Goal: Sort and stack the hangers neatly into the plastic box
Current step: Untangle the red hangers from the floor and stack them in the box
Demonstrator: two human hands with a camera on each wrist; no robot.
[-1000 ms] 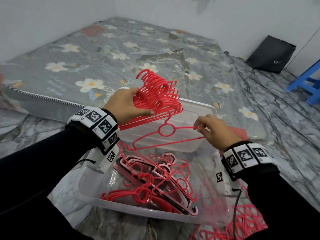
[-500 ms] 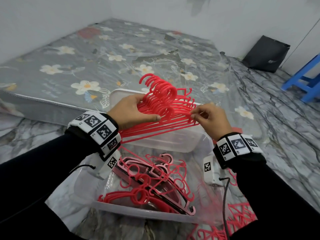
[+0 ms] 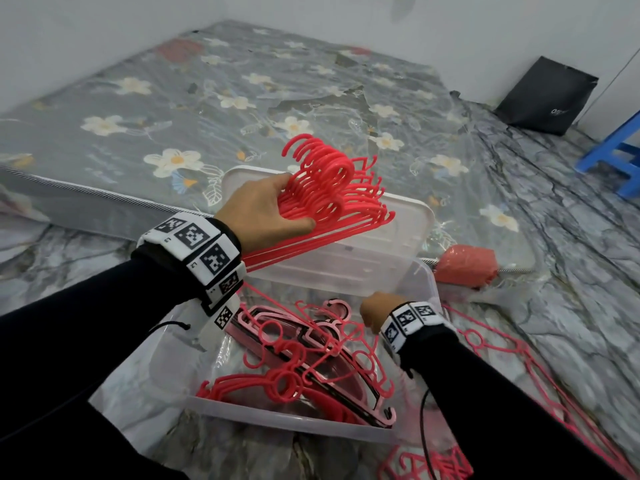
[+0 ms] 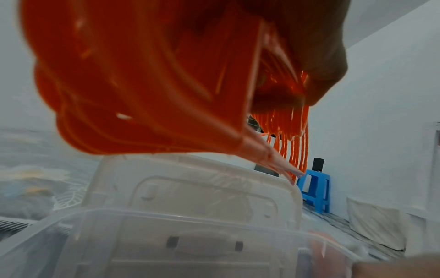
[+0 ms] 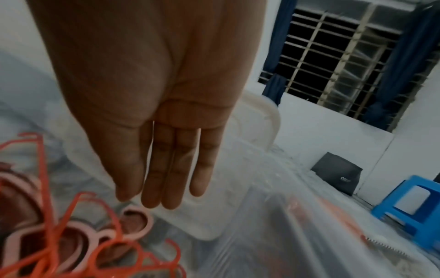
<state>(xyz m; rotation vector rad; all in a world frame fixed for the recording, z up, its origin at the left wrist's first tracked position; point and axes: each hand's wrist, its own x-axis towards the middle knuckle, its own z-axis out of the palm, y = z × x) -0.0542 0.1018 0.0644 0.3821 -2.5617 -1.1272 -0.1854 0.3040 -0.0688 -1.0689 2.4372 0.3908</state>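
Grey marbled floor (image 3: 571, 306) fills the lower and right parts of the head view, with a flowered mattress (image 3: 173, 109) across the upper left. At the centre of that view the left hand (image 3: 258, 211) is seen raised, its thumb and fingers curled round a stack of red hangers (image 3: 332, 188) whose hooks fan upward toward the top of the frame; in the left wrist view the same stack (image 4: 142, 84) blocks most of the upper frame. Lower and to the right, the right hand (image 3: 375, 311) is held inside the far right corner of the clear plastic box (image 3: 277, 419); in the right wrist view the hand (image 5: 154, 112) is shown with straight fingers (image 5: 166, 169) kept close together, and nothing is held. Loose red and pink hangers (image 3: 304, 368) lie tangled in the box, at the lower centre of the head view. The lid (image 3: 398, 216) is propped behind the box, under the held stack. More hangers (image 3: 519, 375) lie on the floor at the lower right. A red bundle (image 3: 465, 265) rests just right of the lid, a black bag (image 3: 547, 95) leans on the wall at the upper right, and a blue stool (image 3: 616, 157) is cut by the right edge.
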